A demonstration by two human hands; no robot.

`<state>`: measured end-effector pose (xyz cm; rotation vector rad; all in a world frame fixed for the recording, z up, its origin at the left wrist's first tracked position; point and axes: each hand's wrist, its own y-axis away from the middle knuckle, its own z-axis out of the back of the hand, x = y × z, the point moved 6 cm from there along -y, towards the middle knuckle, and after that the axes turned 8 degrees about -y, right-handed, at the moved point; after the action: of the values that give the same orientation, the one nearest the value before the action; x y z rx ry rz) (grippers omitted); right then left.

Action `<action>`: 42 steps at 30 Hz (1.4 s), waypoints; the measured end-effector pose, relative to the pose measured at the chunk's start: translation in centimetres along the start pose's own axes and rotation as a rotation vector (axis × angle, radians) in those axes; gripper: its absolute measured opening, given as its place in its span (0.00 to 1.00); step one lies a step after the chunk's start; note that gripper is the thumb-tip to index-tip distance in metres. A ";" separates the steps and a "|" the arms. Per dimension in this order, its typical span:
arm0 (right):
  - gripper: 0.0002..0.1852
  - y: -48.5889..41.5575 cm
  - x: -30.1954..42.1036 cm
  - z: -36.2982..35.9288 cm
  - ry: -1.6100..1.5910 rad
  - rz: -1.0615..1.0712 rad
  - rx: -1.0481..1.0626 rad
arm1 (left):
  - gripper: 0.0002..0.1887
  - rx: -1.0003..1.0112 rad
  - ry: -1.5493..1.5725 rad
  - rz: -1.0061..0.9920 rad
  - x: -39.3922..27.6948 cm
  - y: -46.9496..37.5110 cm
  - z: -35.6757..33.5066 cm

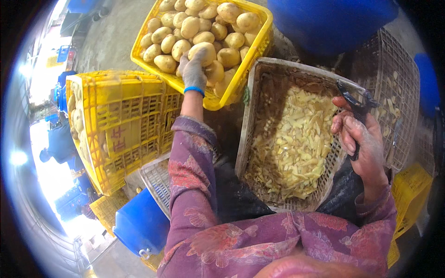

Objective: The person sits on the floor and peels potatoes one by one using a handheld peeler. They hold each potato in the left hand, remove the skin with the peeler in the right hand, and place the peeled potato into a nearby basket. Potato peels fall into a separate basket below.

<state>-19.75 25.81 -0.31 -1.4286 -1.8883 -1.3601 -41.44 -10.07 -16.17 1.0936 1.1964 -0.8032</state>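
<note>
My left hand (194, 71), in a pale knitted glove with a blue cuff, is on a large potato (202, 54) at the near side of a yellow plastic crate (225, 104) heaped with potatoes. A black-handled vegetable peeler (355, 100) is gripped in my bare right hand (359, 133), over the right edge of a dirty whitish plastic crate (250, 100). Inside that crate, in front of my lap, lies a thick layer of potato peelings (302, 139).
Stacked yellow crates with potatoes (128, 114) stand at left, above a blue tub (142, 222). A big blue container (330, 21) is at top right, near a mesh crate (396, 104) with scraps. Another person (57, 142) is far left.
</note>
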 end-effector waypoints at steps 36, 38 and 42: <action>0.22 16.2 -9.6 -12.3 1.140 0.926 0.039 | 0.21 0.451 1.054 0.383 -6.5 38.6 0.9; 0.21 15.6 -10.4 -11.8 1.100 0.887 0.051 | 0.14 0.300 0.954 0.292 -5.9 38.0 1.4; 0.21 16.3 -12.5 -11.6 1.159 0.954 -0.008 | 0.13 0.189 1.044 0.399 -2.9 37.9 0.9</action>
<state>-2.86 9.53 2.48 -0.9124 -0.3624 -1.1968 -6.67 0.46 -4.86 1.9428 1.6641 0.0292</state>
